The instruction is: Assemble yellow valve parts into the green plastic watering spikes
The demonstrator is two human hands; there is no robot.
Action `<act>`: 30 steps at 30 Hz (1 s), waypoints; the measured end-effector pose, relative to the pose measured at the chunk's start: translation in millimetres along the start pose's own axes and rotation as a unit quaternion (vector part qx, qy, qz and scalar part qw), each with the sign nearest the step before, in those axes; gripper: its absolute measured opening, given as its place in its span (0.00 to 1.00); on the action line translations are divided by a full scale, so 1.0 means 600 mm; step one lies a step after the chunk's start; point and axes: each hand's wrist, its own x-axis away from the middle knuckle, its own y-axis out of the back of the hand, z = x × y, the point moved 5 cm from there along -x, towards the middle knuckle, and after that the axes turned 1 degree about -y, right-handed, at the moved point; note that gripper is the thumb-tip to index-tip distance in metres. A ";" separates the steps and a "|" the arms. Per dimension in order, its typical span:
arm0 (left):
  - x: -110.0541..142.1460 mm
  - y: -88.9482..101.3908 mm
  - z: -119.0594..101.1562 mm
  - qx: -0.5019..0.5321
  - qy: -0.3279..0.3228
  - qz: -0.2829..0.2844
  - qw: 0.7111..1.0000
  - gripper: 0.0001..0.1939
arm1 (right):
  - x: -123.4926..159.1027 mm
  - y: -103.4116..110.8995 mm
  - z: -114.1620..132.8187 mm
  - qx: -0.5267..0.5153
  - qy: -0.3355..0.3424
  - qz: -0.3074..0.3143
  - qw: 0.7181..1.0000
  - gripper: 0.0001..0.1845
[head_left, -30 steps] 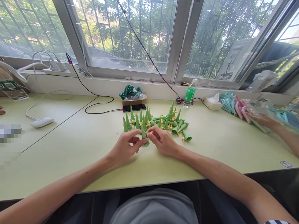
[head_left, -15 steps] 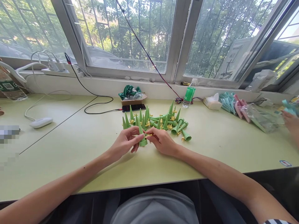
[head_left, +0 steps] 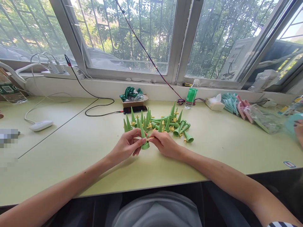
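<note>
My left hand point(head_left: 129, 143) is closed around a green plastic plant watering spike point(head_left: 145, 145), held point up above the table. At the spike's right side, my right hand point(head_left: 163, 143) pinches a small yellow valve point(head_left: 151, 137), most of it covered by the fingers. Whether the valve is seated in the spike I cannot tell. Just beyond my hands stand several green spikes point(head_left: 133, 117) with yellow valves on them. More spikes point(head_left: 188, 137) lie on their sides to the right, with loose yellow pieces point(head_left: 185, 141) among them.
Behind the spikes are a phone point(head_left: 135, 109) on a cable and a small cardboard box point(head_left: 134, 103). A water bottle point(head_left: 190, 94), tissue pack point(head_left: 215, 102) and bagged turquoise and pink items point(head_left: 241, 108) stand along the back. Another person's hand point(head_left: 298, 130) is at the right edge.
My hands stay at the spike with almost no movement; the yellow valve sits slightly closer to its side. The other person's hand has shifted down and right with a turquoise item.
</note>
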 end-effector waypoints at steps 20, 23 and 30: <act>0.021 -0.014 -0.024 -0.259 -0.231 -0.028 0.938 0.07 | 0.001 -0.007 -0.001 -0.005 -0.022 0.037 0.999 0.26; 0.020 -0.013 -0.021 -0.254 -0.218 -0.030 0.942 0.07 | 0.000 -0.008 -0.004 -0.009 -0.023 0.041 0.999 0.25; 0.006 0.000 -0.002 -0.123 -0.072 -0.060 0.988 0.12 | 0.000 -0.003 -0.002 -0.032 -0.022 0.005 0.999 0.19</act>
